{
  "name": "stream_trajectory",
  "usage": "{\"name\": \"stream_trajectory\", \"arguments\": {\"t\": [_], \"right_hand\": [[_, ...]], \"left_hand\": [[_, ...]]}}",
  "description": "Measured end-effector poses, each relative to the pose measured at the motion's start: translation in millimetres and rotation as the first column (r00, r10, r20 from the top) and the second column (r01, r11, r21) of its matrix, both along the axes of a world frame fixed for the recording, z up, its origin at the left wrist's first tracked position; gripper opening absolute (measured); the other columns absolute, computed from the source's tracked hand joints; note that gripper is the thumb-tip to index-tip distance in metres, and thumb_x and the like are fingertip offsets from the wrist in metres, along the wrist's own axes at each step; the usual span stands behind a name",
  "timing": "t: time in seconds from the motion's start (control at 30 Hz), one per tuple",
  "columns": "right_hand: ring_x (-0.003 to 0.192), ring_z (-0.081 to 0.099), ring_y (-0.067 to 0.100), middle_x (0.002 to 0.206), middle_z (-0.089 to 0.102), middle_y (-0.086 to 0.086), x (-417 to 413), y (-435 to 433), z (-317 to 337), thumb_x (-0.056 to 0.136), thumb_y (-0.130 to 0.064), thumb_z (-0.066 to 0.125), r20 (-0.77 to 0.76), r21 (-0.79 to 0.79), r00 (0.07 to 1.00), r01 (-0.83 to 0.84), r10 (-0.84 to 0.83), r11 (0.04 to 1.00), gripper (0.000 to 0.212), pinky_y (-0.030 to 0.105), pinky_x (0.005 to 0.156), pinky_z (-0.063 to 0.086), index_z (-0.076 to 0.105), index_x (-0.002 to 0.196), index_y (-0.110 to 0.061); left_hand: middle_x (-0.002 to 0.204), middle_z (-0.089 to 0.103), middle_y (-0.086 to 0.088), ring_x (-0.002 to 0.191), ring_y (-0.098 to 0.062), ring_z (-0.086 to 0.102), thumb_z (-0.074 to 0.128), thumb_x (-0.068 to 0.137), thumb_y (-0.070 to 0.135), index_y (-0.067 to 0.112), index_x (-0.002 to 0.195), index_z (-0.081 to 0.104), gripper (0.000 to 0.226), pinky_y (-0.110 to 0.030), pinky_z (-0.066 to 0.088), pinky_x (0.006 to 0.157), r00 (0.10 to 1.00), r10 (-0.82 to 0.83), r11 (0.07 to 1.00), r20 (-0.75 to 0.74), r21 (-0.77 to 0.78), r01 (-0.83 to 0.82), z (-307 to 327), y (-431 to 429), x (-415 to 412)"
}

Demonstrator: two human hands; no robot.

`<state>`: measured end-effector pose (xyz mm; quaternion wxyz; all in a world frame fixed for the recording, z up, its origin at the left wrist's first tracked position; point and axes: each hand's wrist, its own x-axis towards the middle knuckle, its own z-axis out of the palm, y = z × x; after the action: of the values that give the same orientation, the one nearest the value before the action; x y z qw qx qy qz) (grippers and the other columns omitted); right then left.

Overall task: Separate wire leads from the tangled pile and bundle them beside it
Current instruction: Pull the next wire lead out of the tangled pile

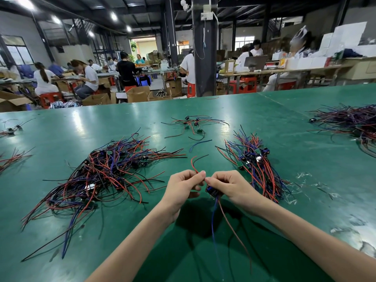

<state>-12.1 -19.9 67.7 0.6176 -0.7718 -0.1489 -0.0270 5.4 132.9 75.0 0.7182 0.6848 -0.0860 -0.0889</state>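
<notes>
A big tangled pile of red, blue and black wire leads lies on the green table, left of my hands. A tidier bundle of leads with small black parts lies to the right. Both hands meet above the table's near middle. My left hand pinches the red and black wire ends that rise above it. My right hand grips a small blue-black component, from which a blue and a red wire hang down toward me.
A small group of leads lies farther back at the centre. Another large heap sits at the far right, and small clumps lie at the left edge. Clear plastic scraps litter the table right of the bundle. People work at benches beyond.
</notes>
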Motion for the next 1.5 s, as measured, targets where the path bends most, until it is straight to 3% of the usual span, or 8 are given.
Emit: {"name": "stream_trajectory", "arguments": {"t": [0.2, 0.43, 0.6, 0.73, 0.83, 1.0, 1.17, 1.5], "right_hand": [[0.059, 0.037, 0.017, 0.06, 0.046, 0.009, -2.0, 1.0, 0.2, 0.094, -0.012, 0.058, 0.037, -0.112, 0.999, 0.024, -0.02, 0.993, 0.031, 0.033, 0.058, 0.03, 0.055, 0.064, -0.006], [0.05, 0.039, 0.006, 0.051, 0.047, -0.008, -4.4, 0.8, 1.9, 0.094, -0.018, 0.057, 0.033, -0.078, 0.999, 0.011, -0.009, 0.997, 0.038, 0.018, 0.052, 0.032, 0.055, 0.058, -0.01], [0.056, 0.044, 0.013, 0.059, 0.053, 0.009, -5.1, 1.0, 0.2, 0.094, -0.022, 0.057, 0.036, -0.116, 0.999, -0.002, 0.006, 0.993, 0.041, 0.029, 0.056, 0.036, 0.061, 0.068, 0.009], [0.056, 0.049, 0.019, 0.063, 0.059, 0.022, -5.0, 1.0, -0.4, 0.095, -0.02, 0.056, 0.002, -0.112, 1.0, -0.013, 0.014, 0.994, 0.038, 0.033, 0.058, 0.039, 0.064, 0.071, 0.008], [0.052, 0.047, 0.016, 0.056, 0.055, 0.009, -6.2, 1.9, 0.3, 0.095, -0.014, 0.056, 0.006, -0.141, 1.0, -0.006, 0.007, 0.99, 0.036, 0.027, 0.052, 0.038, 0.06, 0.06, -0.007], [0.051, 0.048, 0.018, 0.054, 0.056, 0.014, -5.9, 0.5, -0.2, 0.093, -0.011, 0.057, 0.005, -0.18, 1.0, 0.0, 0.0, 0.984, 0.036, 0.031, 0.051, 0.037, 0.058, 0.058, -0.003], [0.038, 0.037, 0.008, 0.04, 0.049, -0.006, -4.2, 0.6, -3.1, 0.09, -0.01, 0.059, -0.01, -0.211, 0.999, 0.033, -0.036, 0.977, 0.047, 0.02, 0.04, 0.029, 0.052, 0.045, -0.02], [0.032, 0.039, 0.007, 0.05, 0.048, 0.008, -3.0, 1.8, 2.9, 0.092, -0.013, 0.058, -0.199, 0.018, 0.979, -0.033, 0.036, 0.999, 0.028, 0.017, 0.035, 0.032, 0.056, 0.069, 0.005]], "left_hand": [[0.057, 0.057, 0.006, 0.051, -0.002, 0.048, 0.062, 0.09, 0.019, 0.012, 0.066, 0.061, 0.024, -0.015, 0.043, 0.054, 1.0, -0.024, 1.0, 0.007, 0.007, 0.024, -1.5, -1.8, -0.2], [0.058, 0.052, 0.001, 0.05, -0.003, 0.048, 0.063, 0.088, 0.019, 0.013, 0.063, 0.06, 0.026, -0.016, 0.044, 0.054, 0.998, -0.041, 0.998, -0.039, -0.055, 0.039, 0.4, 0.7, 1.5], [0.051, 0.05, 0.005, 0.046, -0.004, 0.044, 0.068, 0.084, 0.02, 0.015, 0.06, 0.061, 0.026, -0.015, 0.041, 0.053, 0.998, -0.035, 0.999, -0.058, -0.011, 0.034, 0.6, 0.5, 1.6], [0.051, 0.051, 0.005, 0.046, -0.005, 0.043, 0.07, 0.081, 0.02, 0.018, 0.053, 0.064, 0.03, -0.015, 0.041, 0.052, 0.998, -0.032, 0.999, -0.061, 0.004, 0.032, 1.7, 2.3, 0.8], [0.05, 0.052, 0.007, 0.048, -0.004, 0.043, 0.07, 0.082, 0.019, 0.016, 0.06, 0.067, 0.023, -0.013, 0.041, 0.052, 0.997, -0.049, 0.999, -0.059, 0.002, 0.049, 1.3, 2.2, -0.2], [0.05, 0.051, 0.005, 0.048, -0.005, 0.041, 0.07, 0.082, 0.016, 0.012, 0.065, 0.069, 0.017, -0.013, 0.039, 0.051, 0.997, -0.052, 0.999, -0.051, 0.012, 0.053, -3.1, -0.2, -0.1], [0.055, 0.052, 0.0, 0.05, -0.006, 0.04, 0.074, 0.078, 0.012, 0.011, 0.061, 0.069, 0.018, -0.013, 0.038, 0.049, 1.0, -0.006, 0.999, 0.009, 0.033, 0.005, -6.3, -1.9, 0.9], [0.054, 0.063, 0.005, 0.048, -0.001, 0.051, 0.08, 0.07, 0.008, 0.009, 0.063, 0.067, 0.015, -0.013, 0.04, 0.048, 0.989, 0.106, 0.992, 0.102, -0.077, -0.098, -6.3, -3.6, 1.4]]}}
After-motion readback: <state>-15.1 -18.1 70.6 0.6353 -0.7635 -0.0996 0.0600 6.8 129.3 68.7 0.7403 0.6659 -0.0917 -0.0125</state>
